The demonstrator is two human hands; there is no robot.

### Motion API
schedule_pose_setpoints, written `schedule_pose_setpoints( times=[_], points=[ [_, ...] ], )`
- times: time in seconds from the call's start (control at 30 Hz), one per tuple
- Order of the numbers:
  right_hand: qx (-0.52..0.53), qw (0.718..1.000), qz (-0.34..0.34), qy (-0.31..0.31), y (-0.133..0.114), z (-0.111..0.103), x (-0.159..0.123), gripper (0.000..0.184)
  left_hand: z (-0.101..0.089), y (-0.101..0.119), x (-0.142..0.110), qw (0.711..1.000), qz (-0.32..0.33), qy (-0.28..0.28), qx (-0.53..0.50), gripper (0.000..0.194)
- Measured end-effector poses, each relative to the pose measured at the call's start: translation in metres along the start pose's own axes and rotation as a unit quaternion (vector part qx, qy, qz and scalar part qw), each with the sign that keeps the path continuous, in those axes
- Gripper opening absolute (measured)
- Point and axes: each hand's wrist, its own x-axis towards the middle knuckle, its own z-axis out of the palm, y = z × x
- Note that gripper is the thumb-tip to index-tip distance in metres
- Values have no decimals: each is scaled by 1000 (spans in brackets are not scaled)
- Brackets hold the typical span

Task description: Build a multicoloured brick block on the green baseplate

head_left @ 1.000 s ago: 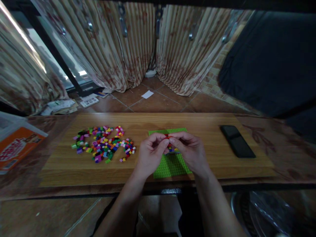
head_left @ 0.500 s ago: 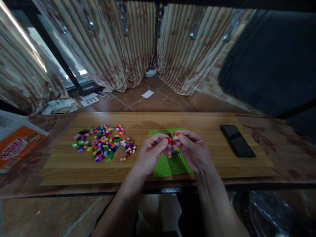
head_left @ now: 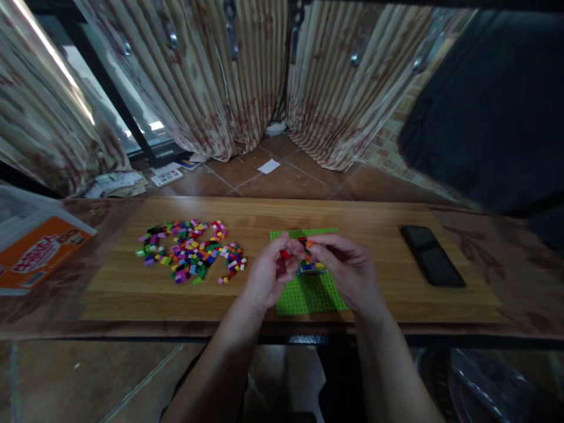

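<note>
Above the green studded baseplate [head_left: 306, 299], both hands are raised close to each other. My left hand [head_left: 271, 273] is closed, its fingers curled around a small red toy brick [head_left: 285, 254]. An orange toy brick [head_left: 309, 244] is pinched between the thumb and fingers of my right hand [head_left: 350, 270]. Between and below the hands, part of a multicoloured brick build [head_left: 314, 267] shows on the plate, with yellow and blue in it. The fingers hide the rest of that build.
A loose pile of small coloured bricks [head_left: 194, 252] lies on the wooden board [head_left: 145, 302] to the left. A black phone [head_left: 432, 255] rests at the right. At the far left stands a clear plastic box [head_left: 44, 249] with an orange label.
My right hand has moved slightly down toward the build with the orange brick. My left hand has turned, its fingers curling more. The whole view has shifted a little.
</note>
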Motion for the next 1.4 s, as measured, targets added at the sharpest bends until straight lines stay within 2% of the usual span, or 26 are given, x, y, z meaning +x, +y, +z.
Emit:
schedule_pose_setpoints(
  times=[0.13,0.2,0.37,0.5,0.6,0.7,0.87,0.97,1.17,1.4],
  points=[
    [-161,985,-47,-41,-1,11,-3,18,0,0,0,999,-22,38,-20,32],
    [-197,978,-45,-44,2,15,-3,23,-1,1,0,998,-31,57,-15,30],
    [-155,987,-35,7,11,9,-1,22,-7,2,0,997,-21,68,25,24],
    [-127,990,-28,55,11,-9,3,18,-9,2,0,994,-8,59,94,20],
    [-116,990,-15,75,9,-23,5,17,-9,0,1,981,4,83,177,19],
    [-142,989,-12,46,7,-30,3,19,-10,-2,3,963,18,97,252,20],
    [-219,973,-39,-63,8,-26,-1,26,-15,-6,5,949,35,66,307,23],
    [-260,959,-63,-97,8,-22,-2,33,-19,-6,6,943,48,54,326,22],
    [-334,929,-89,-131,5,-19,0,36,-24,-7,7,931,52,26,362,22],
    [-361,916,-100,-146,3,-20,2,37,-24,-8,6,928,32,14,370,22]
  ],
)
